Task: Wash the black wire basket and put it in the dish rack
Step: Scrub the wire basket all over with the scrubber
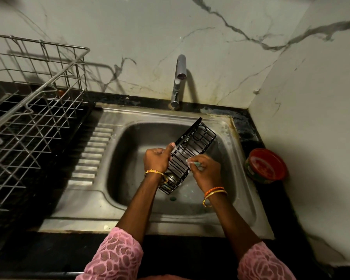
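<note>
Head view: left hand [157, 159] fingers curled round black wire basket [190, 151], tilted over sink [129, 190]; right hand [205, 170] fingers pinch a soapy scrubber [196, 163] against it. Probably light, stiff, slippery; grip frame edge. Dish rack [34, 110] on counter [275, 219].

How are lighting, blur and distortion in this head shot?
Head view: dim, light from above left, so the dish rack throws a hard shadow on the marble wall; wide-angle bending at the edges; black wire basket and both hands slightly soft; no glare.
</note>
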Tool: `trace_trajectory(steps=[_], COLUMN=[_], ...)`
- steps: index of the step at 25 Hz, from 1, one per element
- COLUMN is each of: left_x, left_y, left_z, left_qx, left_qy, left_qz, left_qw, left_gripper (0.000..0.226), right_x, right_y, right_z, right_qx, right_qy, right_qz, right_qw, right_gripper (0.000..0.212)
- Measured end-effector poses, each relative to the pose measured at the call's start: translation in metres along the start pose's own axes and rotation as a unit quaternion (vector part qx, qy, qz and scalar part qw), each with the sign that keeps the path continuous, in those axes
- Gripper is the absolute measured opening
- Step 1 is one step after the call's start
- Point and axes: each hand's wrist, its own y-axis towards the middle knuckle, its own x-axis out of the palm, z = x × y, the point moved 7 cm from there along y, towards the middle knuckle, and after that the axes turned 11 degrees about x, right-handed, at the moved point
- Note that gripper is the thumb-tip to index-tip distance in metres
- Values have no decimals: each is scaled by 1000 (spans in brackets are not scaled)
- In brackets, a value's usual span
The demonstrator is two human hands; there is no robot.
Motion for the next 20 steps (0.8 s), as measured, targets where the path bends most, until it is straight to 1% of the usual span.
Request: trace_trajectory(steps=[2, 6, 9, 10, 12, 14, 15, 16, 17, 18, 20], left_x=[1, 2, -2, -5, -10, -13, -13, -12, -11, -10, -8], left_y=[-1, -2, -2, -1, 1, 4, 4, 3, 1, 0, -2], left_z=[0, 5, 9, 9, 6, 5, 7, 8, 8, 8, 6], left_qx=[-4, -6, -12, -14, -22, -21, -16, -12, -7, -4, -4], left_qy=[5, 17, 10, 5, -15, -30, -25, -17, -10, -8, 0], left_qz=[-1, 0, 11, 15, 29, 33, 30, 26, 23, 21, 15], left_qw=[1000, 1000, 1000, 1000, 999, 999, 999, 999, 1000, 1000, 1000], left_gripper=[50, 50, 48, 47, 45, 45, 46, 47, 47, 48, 48], right_x=[5, 13, 1, -4, -10, -16, -21, -26, -28, -27, -15], right_y=[4, 7, -3, -9, -23, -28, -24, -17, -8, 2, 19], right_z=[-5, -20, -10, -1, 18, 30, 28, 20, 6, -8, -32], right_qx=[9, -18, -34, -28, 18, 99, 123, 118, 91, 61, 15], right_qy=[0, -12, 9, 11, 23, 77, 107, 120, 119, 115, 105], right_qz=[-5, -1, 36, 48, 56, 75, 93, 111, 117, 105, 51], right_qw=[1000, 1000, 999, 998, 998, 989, 982, 979, 982, 986, 993], right_gripper=[6, 9, 9, 8, 6, 6, 4, 4, 5, 7, 10])
